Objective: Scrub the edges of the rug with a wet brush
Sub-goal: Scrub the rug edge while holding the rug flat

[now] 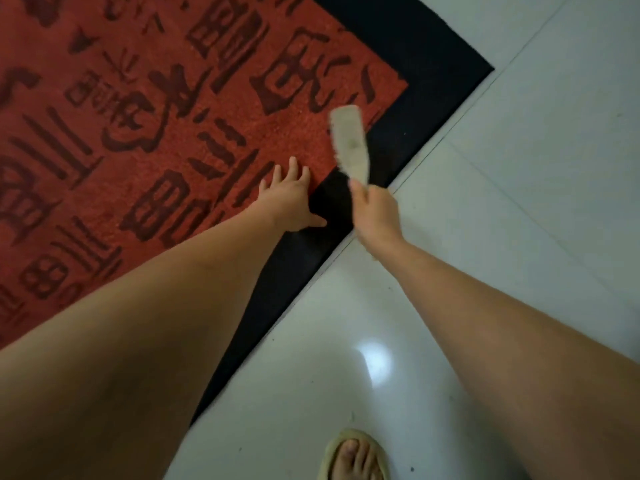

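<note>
A red rug (173, 98) with dark characters and a black border (426, 98) lies on the floor, one corner at the upper right. My left hand (291, 199) rests flat on the rug with fingers spread, its thumb on the black border. My right hand (375, 211) grips the handle of a pale, worn scrubbing brush (348, 140). The brush head points away from me over the line where red meets black, slightly blurred. I cannot tell whether its bristles touch the rug.
Glossy pale floor tiles (519, 202) fill the right and bottom, with grout lines running along the rug's edge. My foot in a pale sandal (356, 455) stands on the tiles at the bottom middle.
</note>
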{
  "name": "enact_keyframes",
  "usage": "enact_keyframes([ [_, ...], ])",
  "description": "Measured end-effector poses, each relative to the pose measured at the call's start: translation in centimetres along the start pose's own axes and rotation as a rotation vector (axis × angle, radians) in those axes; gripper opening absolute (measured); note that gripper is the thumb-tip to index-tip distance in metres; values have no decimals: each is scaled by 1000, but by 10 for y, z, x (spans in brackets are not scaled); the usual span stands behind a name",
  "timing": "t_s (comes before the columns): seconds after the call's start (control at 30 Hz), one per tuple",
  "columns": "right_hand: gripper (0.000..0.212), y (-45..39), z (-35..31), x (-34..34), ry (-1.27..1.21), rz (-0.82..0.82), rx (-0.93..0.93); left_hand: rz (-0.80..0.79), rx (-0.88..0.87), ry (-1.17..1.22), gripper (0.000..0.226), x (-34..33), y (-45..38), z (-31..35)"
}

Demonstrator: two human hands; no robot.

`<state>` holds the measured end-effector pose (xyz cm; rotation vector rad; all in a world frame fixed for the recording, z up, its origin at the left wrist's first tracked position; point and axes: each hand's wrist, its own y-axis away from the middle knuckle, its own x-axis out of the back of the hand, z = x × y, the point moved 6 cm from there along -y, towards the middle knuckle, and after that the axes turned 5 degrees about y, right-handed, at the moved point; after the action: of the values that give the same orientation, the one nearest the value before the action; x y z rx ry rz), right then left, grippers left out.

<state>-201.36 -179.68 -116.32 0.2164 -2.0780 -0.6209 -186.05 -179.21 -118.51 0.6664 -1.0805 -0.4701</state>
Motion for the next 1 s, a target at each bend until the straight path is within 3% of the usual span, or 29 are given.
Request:
enact_keyframes([
  [0.07,50,-18,-15,-12,56,-111,60,-31,23,-11,110,-10,-5,3],
  [0.1,49,-30,-3,-2,31,-96,-22,-47,18,-16,108,-12,-9,7],
  [0.2,36,-46,72,51,6,136,-429,-79,-1,-37,101,-8,-9,2],
  [0.27,35,-36,101,68,43,217,-561,-86,-12,-32,101,-8,-8,1],
  [0.33,41,-31,75,48,-133,196,-372,-63,-23,-26,102,-11,-6,3],
  [0.37,43,-29,56,29,-203,98,-264,-50,-26,-27,104,-10,-5,4],
  [0.43,43,-16,33,4,-202,-42,-219,-76,-46,-26,105,-10,2,2],
  [0.57,42,14,24,13,-113,187,-333,-60,-33,-30,114,-10,32,-31],
  [0.6,44,29,7,4,-39,185,-229,-20,17,-10,118,-11,48,-52],
  [0.67,47,58,-33,-40,191,21,100,48,135,52,124,-19,81,-97],
  [0.8,51,121,-61,-107,685,-252,553,18,307,159,124,-63,150,-179],
  [0.9,58,194,-31,-142,1124,-725,1068,22,342,193,102,-103,194,-225],
  [0.93,59,211,-22,-143,1212,-806,1138,39,342,185,98,-113,205,-235],
  [0.97,59,213,-26,-141,1224,-748,1152,54,334,174,95,-119,211,-241],
  [1.0,58,210,-42,-144,1130,-592,1046,77,342,208,91,-129,223,-251],
])
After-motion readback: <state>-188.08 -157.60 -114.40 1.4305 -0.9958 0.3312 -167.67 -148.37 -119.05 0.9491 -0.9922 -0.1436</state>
